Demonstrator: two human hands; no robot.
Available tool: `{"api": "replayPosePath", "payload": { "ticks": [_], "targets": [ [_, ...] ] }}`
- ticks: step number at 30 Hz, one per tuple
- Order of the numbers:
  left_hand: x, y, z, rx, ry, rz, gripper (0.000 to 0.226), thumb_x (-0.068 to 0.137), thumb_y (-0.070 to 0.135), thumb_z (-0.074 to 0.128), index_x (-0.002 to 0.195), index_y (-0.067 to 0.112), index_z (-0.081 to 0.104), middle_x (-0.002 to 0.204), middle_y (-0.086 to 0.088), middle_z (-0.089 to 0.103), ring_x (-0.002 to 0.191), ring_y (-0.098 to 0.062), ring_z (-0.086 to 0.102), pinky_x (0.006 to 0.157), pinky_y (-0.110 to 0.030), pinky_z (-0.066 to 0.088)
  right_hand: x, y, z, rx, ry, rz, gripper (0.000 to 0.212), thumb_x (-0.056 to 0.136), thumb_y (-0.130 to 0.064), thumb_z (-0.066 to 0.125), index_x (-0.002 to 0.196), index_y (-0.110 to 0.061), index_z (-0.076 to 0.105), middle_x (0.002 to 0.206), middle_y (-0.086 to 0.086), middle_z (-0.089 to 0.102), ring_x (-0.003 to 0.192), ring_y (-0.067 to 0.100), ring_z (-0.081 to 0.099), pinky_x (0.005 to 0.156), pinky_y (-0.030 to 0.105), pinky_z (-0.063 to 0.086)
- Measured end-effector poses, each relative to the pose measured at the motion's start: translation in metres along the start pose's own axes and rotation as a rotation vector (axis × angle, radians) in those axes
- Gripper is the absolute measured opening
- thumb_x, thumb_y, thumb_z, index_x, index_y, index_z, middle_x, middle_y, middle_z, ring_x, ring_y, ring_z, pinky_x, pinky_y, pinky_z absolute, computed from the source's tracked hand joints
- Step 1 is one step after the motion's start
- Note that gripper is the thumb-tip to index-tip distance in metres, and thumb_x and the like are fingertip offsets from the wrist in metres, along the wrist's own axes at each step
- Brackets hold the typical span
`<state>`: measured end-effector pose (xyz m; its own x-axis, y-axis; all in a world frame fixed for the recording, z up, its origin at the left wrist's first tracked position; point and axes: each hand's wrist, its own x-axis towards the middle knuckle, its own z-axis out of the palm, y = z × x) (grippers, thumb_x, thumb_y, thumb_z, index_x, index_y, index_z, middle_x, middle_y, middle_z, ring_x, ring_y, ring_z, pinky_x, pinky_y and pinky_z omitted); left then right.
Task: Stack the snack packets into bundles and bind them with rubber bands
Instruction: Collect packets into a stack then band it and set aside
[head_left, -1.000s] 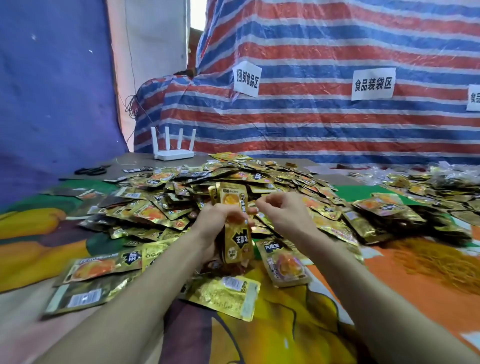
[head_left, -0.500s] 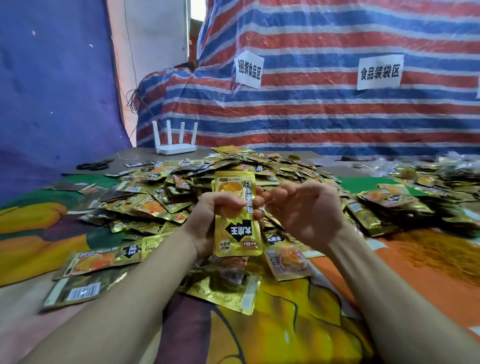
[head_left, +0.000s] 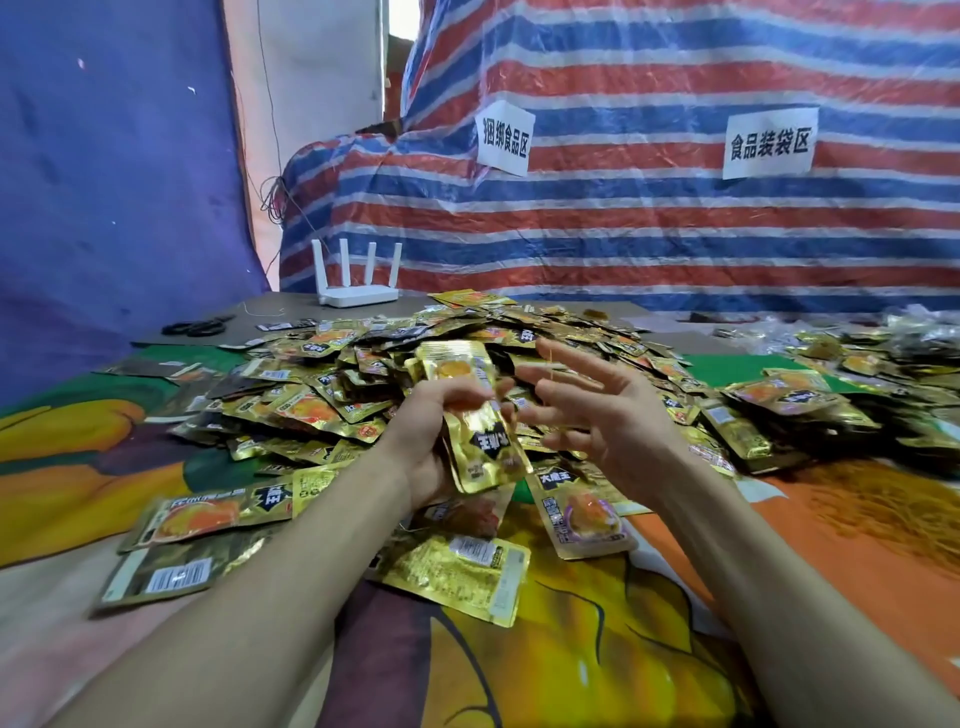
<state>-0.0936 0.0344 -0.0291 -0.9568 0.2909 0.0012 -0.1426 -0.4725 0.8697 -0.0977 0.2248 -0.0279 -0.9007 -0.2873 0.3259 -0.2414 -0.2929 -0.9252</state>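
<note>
My left hand (head_left: 434, 426) grips a stack of gold snack packets (head_left: 475, 415), held upright above the table. My right hand (head_left: 597, 410) is beside it to the right with fingers spread, and a thin yellowish rubber band (head_left: 551, 371) stretches across those fingers. The right fingertips are close to the stack's right edge. Behind both hands lies a large heap of loose gold packets (head_left: 363, 374). More loose packets (head_left: 457, 571) lie flat in front of me.
A pile of rubber bands (head_left: 883, 499) lies on the orange cloth at right. Bundled packets (head_left: 789, 415) sit at the right. A white router (head_left: 358, 291) and black scissors (head_left: 195, 327) stand at the back left. A striped tarp hangs behind.
My right hand has gone from curled next to the stack to fingers spread wide with the band over them. The left hand has raised the stack slightly.
</note>
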Motion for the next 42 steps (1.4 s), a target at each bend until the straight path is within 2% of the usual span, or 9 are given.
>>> {"api": "replayPosePath", "payload": {
  "ticks": [4,7,9,15,22,28,31,35,42],
  "targets": [
    [0.005,0.004,-0.001,-0.109,0.294,0.219,0.007,0.092,0.01,0.065,0.091,0.003,0.067,0.081,-0.012,0.069,0.069,-0.026,0.07,0.056,-0.037,0.059,-0.004,0.009,0.012,-0.182,0.077,-0.013,0.066,0.064,-0.019,0.089,0.127,-0.017,0.069,0.124,0.008,0.072,0.098,0.027,0.075,0.065,0.038,0.063],
    [0.004,0.004,0.005,-0.171,0.358,0.314,0.013,0.091,0.014,0.07,0.094,0.001,0.068,0.083,-0.012,0.07,0.078,-0.028,0.07,0.073,-0.045,0.063,-0.006,0.016,0.031,-0.204,0.099,-0.052,0.064,0.067,-0.017,0.093,0.127,-0.016,0.07,0.12,0.007,0.072,0.098,0.02,0.075,0.067,0.038,0.063],
    [0.002,0.003,0.011,-0.201,0.361,0.34,0.018,0.093,0.014,0.07,0.104,0.001,0.065,0.091,-0.015,0.068,0.087,-0.033,0.068,0.084,-0.053,0.058,-0.007,0.02,0.041,-0.248,0.137,-0.083,0.058,0.071,-0.017,0.092,0.125,-0.021,0.072,0.116,0.007,0.071,0.097,0.015,0.074,0.067,0.034,0.063],
    [-0.001,0.005,0.018,-0.269,0.293,0.352,0.015,0.097,0.018,0.065,0.105,0.006,0.059,0.103,-0.017,0.064,0.092,-0.034,0.065,0.071,-0.044,0.06,-0.007,0.021,0.044,-0.304,0.236,-0.129,0.059,0.074,-0.019,0.089,0.129,-0.024,0.069,0.123,0.001,0.067,0.116,0.011,0.063,0.076,0.041,0.064],
    [-0.001,0.006,0.018,-0.329,0.236,0.336,0.022,0.1,0.026,0.061,0.107,0.005,0.06,0.109,-0.017,0.068,0.098,-0.039,0.067,0.084,-0.052,0.058,-0.007,0.03,0.053,-0.082,0.127,-0.082,0.053,0.075,-0.006,0.087,0.123,-0.017,0.065,0.116,0.018,0.066,0.098,0.028,0.073,0.07,0.04,0.062],
    [0.001,-0.01,0.024,-0.225,0.236,0.29,0.029,0.099,0.034,0.061,0.097,0.007,0.069,0.107,-0.012,0.075,0.094,-0.032,0.073,0.088,-0.051,0.06,-0.009,0.035,0.059,-0.131,0.146,-0.134,0.06,0.07,-0.008,0.087,0.124,-0.018,0.064,0.111,0.003,0.072,0.099,0.023,0.074,0.081,0.043,0.063],
    [0.002,-0.013,0.022,-0.139,0.224,0.267,0.034,0.098,0.035,0.063,0.082,0.01,0.079,0.089,-0.01,0.075,0.086,-0.028,0.072,0.093,-0.049,0.056,-0.01,0.036,0.057,-0.168,0.155,-0.137,0.058,0.072,-0.004,0.087,0.123,-0.02,0.064,0.105,-0.002,0.074,0.096,0.019,0.074,0.078,0.036,0.062],
    [0.003,-0.013,0.02,-0.043,0.203,0.295,0.04,0.101,0.036,0.057,0.074,0.022,0.083,0.084,-0.001,0.078,0.076,-0.017,0.074,0.074,-0.035,0.062,-0.007,0.038,0.058,-0.191,0.192,-0.155,0.056,0.069,-0.007,0.089,0.117,-0.023,0.065,0.095,-0.007,0.075,0.087,0.012,0.075,0.07,0.024,0.059],
    [0.002,-0.009,0.02,-0.032,0.223,0.266,0.034,0.099,0.038,0.059,0.092,0.016,0.083,0.094,-0.009,0.078,0.091,-0.027,0.076,0.084,-0.04,0.062,-0.005,0.038,0.052,-0.344,0.232,-0.142,0.065,0.065,-0.009,0.09,0.117,-0.019,0.052,0.102,0.001,0.066,0.076,-0.002,0.068,0.058,0.012,0.049]
  ]
}}
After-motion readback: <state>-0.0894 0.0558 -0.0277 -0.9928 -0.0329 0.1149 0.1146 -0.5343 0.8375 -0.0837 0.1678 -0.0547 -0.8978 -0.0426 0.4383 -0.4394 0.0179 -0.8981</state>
